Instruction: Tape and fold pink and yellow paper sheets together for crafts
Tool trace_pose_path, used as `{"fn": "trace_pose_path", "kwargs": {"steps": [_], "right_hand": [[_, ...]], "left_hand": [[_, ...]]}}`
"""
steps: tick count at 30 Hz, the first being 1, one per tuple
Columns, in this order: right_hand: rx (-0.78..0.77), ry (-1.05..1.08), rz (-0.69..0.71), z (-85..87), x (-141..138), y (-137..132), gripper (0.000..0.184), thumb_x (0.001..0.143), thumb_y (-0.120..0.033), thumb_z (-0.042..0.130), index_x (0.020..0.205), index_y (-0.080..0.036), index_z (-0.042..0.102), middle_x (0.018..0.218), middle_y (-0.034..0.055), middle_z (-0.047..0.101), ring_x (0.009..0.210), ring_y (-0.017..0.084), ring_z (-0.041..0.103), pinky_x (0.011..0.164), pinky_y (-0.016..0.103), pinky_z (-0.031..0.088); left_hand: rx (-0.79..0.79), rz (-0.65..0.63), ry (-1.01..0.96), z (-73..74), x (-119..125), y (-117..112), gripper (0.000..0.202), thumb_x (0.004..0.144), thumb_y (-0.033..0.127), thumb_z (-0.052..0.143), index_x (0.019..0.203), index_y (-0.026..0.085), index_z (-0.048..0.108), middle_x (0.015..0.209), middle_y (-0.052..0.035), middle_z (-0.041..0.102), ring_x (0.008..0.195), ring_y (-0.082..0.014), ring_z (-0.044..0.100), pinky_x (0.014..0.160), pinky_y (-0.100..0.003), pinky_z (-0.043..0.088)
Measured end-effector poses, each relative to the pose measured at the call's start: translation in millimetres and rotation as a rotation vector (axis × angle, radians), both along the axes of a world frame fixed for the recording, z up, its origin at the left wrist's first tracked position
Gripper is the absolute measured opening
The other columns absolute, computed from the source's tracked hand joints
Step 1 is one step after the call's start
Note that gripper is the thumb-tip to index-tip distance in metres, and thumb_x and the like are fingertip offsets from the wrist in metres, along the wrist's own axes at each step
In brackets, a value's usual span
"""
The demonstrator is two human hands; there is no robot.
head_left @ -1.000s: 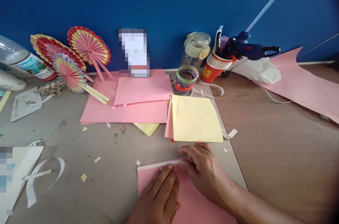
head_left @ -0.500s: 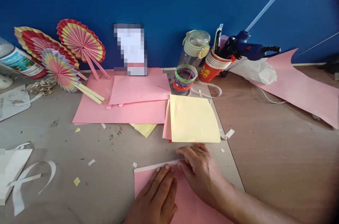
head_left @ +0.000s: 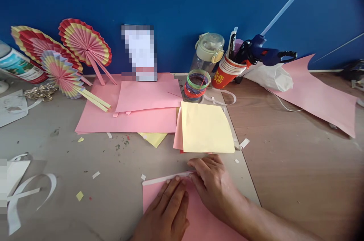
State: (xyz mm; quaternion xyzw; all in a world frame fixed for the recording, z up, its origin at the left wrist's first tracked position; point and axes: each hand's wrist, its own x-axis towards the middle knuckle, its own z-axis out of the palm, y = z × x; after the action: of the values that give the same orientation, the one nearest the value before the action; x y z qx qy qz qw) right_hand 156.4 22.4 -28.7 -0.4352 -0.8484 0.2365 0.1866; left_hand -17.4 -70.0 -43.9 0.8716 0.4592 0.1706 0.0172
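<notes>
A sheet of pink paper lies at the bottom centre, with a narrow white tape strip along its far edge. My left hand rests flat on the sheet, its fingers stretched out together and the fingertips at the strip. At the strip's right end is my right hand, with bent fingers and the thumb on the strip; the undersides of those fingers are hidden. Just beyond this hand lies a yellow paper sheet on top of pink pieces.
Pink sheets lie behind, under a propped phone. Folded paper fans stand at left near binder clips. Rubber bands ring a jar beside a bottle and paper cups. Paper scraps dot the table.
The whole view has shifted slightly, so the things on the table appear a little farther left. Both hands keep nearly the same place on the pink paper.
</notes>
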Motion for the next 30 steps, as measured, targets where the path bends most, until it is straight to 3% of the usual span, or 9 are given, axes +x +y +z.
{"fn": "trace_pose_path", "kwargs": {"steps": [10,18,30], "right_hand": [[0.006,-0.003,-0.014,0.5,-2.6,1.4,0.020,0.078,-0.006,0.043,0.087,-0.017,0.058,0.069,0.0025,0.067,0.062,0.018,0.060,0.075,0.034,0.040],[-0.030,-0.012,-0.029,-3.3,-2.1,1.7,0.019,0.076,-0.006,0.045,0.086,-0.018,0.058,0.072,0.0029,0.068,0.065,0.017,0.061,0.078,0.034,0.039],[-0.012,-0.077,-0.025,-4.1,-3.9,0.0,0.020,0.074,-0.005,0.047,0.085,-0.019,0.056,0.067,0.0017,0.065,0.061,0.017,0.058,0.077,0.033,0.035]], "left_hand": [[0.001,-0.002,-0.010,0.8,-0.3,-0.3,0.030,0.092,0.024,0.050,0.115,0.010,0.061,0.124,-0.0105,0.062,0.127,-0.0229,0.047,0.113,-0.033,0.034],[0.017,0.044,0.009,1.3,3.4,0.1,0.028,0.093,0.024,0.046,0.113,0.013,0.062,0.122,-0.0071,0.063,0.123,-0.0218,0.051,0.102,-0.032,0.046],[0.034,0.037,0.034,2.9,2.5,2.0,0.030,0.095,0.023,0.040,0.111,0.013,0.064,0.123,-0.0067,0.063,0.120,-0.0222,0.053,0.099,-0.033,0.047]]}}
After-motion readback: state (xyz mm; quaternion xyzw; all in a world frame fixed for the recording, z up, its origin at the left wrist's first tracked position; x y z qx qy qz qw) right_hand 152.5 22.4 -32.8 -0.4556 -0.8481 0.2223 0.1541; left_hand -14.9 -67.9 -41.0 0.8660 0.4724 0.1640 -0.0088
